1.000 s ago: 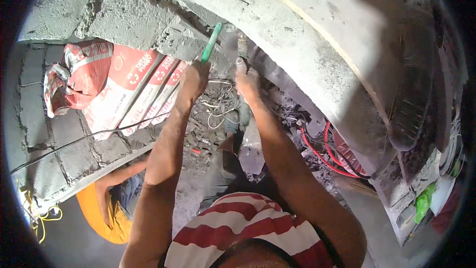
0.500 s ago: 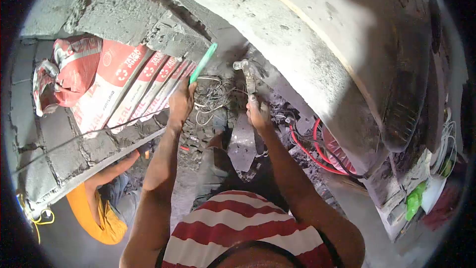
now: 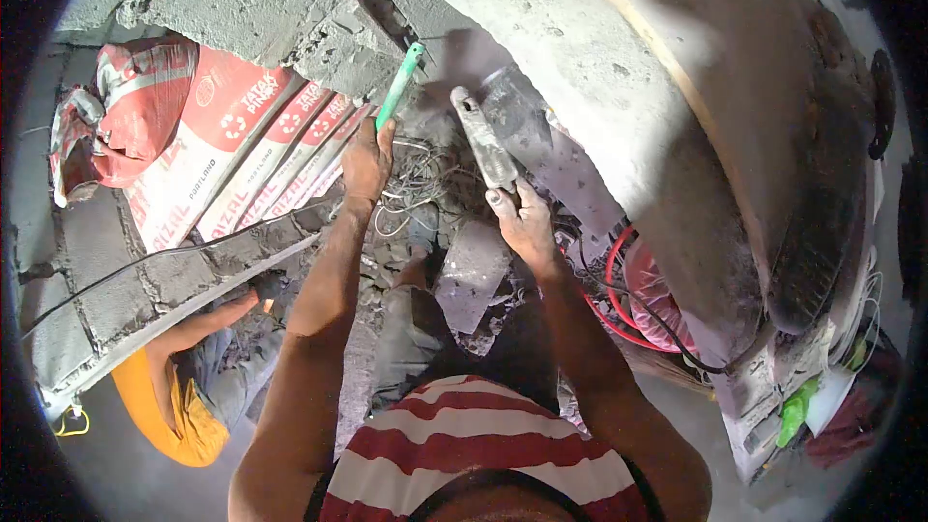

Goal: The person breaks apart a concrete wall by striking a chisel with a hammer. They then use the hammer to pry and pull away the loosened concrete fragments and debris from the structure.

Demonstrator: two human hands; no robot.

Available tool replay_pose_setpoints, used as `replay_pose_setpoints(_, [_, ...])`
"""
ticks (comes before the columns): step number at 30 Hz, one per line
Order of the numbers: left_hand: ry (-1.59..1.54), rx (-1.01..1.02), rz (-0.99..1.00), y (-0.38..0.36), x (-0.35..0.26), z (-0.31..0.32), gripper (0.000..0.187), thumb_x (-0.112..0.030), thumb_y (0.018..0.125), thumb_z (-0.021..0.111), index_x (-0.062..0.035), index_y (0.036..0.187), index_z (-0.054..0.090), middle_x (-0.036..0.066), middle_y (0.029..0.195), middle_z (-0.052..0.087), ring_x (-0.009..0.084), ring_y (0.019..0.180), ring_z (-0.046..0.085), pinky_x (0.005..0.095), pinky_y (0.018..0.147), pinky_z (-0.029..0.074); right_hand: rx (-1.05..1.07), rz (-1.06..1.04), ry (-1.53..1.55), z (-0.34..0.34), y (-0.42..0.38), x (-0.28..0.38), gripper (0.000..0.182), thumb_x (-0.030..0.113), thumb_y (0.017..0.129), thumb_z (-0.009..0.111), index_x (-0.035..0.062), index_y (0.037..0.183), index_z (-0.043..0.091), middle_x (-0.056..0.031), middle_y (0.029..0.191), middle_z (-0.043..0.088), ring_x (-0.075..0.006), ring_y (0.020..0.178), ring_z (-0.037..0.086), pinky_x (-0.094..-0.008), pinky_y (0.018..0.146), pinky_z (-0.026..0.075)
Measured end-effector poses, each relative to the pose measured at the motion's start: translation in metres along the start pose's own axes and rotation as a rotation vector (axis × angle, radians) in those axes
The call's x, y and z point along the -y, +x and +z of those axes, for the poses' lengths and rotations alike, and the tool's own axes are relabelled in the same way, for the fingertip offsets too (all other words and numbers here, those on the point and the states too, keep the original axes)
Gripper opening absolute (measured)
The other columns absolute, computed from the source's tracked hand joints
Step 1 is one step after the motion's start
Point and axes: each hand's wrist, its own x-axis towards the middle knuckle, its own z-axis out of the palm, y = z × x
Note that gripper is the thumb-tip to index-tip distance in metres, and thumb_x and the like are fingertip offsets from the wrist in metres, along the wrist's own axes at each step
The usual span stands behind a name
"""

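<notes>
A: Nearest the lens, what's there?

B: Striped shirt (image 3: 464, 445), red and white, bottom centre. Both bare forearms run up from it toward the concrete beam (image 3: 541, 58).

A: Left hand?

B: Left hand (image 3: 367, 159) closed around the lower end of a green-handled chisel (image 3: 400, 85). The tool slants up and right; its tip sits at the broken edge of the grey block (image 3: 290, 19) under the beam, touching or just short of it, I cannot tell which.

A: Right hand?

B: Right hand (image 3: 522, 217) fisted on the handle of a hammer (image 3: 483, 140). Handle leans up and left, dusty grey; the head end lies just right of the chisel tip, below the beam, apart from the chisel.

A: Between the hands?

B: Tangle of thin wires (image 3: 416, 188), below the beam, behind the knuckles.

A: Farther out?

B: Left of the beam, cement bags (image 3: 232, 145), red and white, stacked leaning against a block wall (image 3: 116, 271). Below that wall a second person in a yellow shirt (image 3: 169, 411), one arm reaching toward the rubble. Right of the beam's lower end, red cable (image 3: 619, 300) looping over debris, and a green object (image 3: 793, 411) near the far edge, too small to identify.
</notes>
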Motion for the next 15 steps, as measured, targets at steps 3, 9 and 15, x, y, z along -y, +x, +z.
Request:
replay_pose_setpoints(3, [-0.067,0.069,-0.054,0.009,0.006,0.005,0.043,-0.045,0.098,0.047,-0.0027,0.095,0.055,0.026,0.076,0.06,0.0468,0.074,0.058,0.0512,0.063,0.044,-0.021,-0.017,-0.145,0.005,0.005,0.017,0.073,0.049,0.083,0.071,-0.0093,0.124,0.053,-0.0299,0.112,0.063,-0.0339,0.108,0.063,-0.0362,0.091,0.049])
replay_pose_setpoints(9, [-0.358,-0.021,0.137,0.015,0.067,0.051,0.04,-0.039,0.098,0.049,-0.0006,0.107,0.058,0.025,0.085,0.061,0.0434,0.079,0.058,0.0458,0.072,0.046,0.001,-0.436,-0.054,0.019,0.041,0.04,0.05,0.036,0.081,0.074,-0.0042,0.108,0.06,-0.0231,0.09,0.067,-0.0368,0.085,0.068,-0.0409,0.073,0.053])
replay_pose_setpoints(15, [-0.229,0.059,0.039,0.021,0.027,0.031,0.034,-0.029,0.096,0.047,0.0,0.109,0.059,0.027,0.1,0.063,0.0454,0.094,0.059,0.0488,0.08,0.047,0.032,-0.239,-0.367,0.043,0.104,0.055,0.047,0.042,0.087,0.064,0.0008,0.11,0.058,-0.028,0.086,0.064,-0.0469,0.081,0.063,-0.0509,0.069,0.051])
